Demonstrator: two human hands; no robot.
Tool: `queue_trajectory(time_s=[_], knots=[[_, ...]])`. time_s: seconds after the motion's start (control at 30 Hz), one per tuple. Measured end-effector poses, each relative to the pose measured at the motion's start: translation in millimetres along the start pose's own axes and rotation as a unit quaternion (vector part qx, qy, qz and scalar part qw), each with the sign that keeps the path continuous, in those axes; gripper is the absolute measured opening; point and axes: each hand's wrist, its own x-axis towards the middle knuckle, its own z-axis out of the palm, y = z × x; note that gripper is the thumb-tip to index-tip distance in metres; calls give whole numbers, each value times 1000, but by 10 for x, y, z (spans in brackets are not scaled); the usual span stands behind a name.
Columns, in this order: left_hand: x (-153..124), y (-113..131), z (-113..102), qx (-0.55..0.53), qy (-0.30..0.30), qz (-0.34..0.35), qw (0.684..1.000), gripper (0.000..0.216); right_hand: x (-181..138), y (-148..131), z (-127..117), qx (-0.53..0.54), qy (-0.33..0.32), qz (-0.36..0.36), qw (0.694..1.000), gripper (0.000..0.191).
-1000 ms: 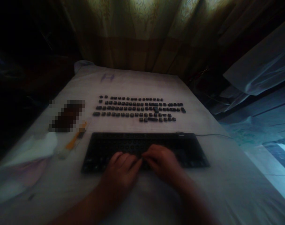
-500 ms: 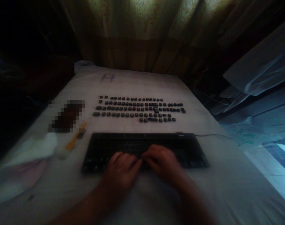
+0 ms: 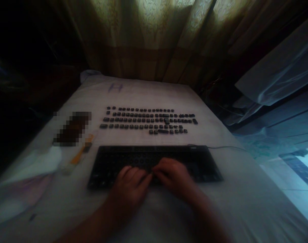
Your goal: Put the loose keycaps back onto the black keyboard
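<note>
A black keyboard [image 3: 202,163] lies across the cloth, with a good part of its keys removed. Over its middle, my left hand [image 3: 132,184] has its fingers bent and drawn together, thumb pointing right. My right hand [image 3: 173,175] is closed in a pinch, its fingertips meeting the left thumb tip. Whatever sits between the fingertips is too small and dark to make out. Behind the keyboard, loose black keycaps [image 3: 136,120] are laid out in several rows, among them a long one [image 3: 163,131].
White cloth [image 3: 149,96] covers the table. At left lie a pixelated dark object [image 3: 73,130], a yellow-handled tool [image 3: 79,153] and a crumpled white and pink cloth [image 3: 34,179]. The keyboard's cable [image 3: 227,147] runs off right. A curtain [image 3: 154,40] hangs behind.
The view has tilted slightly, so the keycaps and keyboard sit a little lower in the picture. Both hands stay together at the same spot on the keyboard.
</note>
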Motion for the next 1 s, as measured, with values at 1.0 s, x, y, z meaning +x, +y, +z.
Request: queue_trajectory(time_s=[1.0], knots=[[39, -20, -29, 2, 21, 4, 1000, 22, -53, 540, -274, 13, 309, 73, 948, 24]])
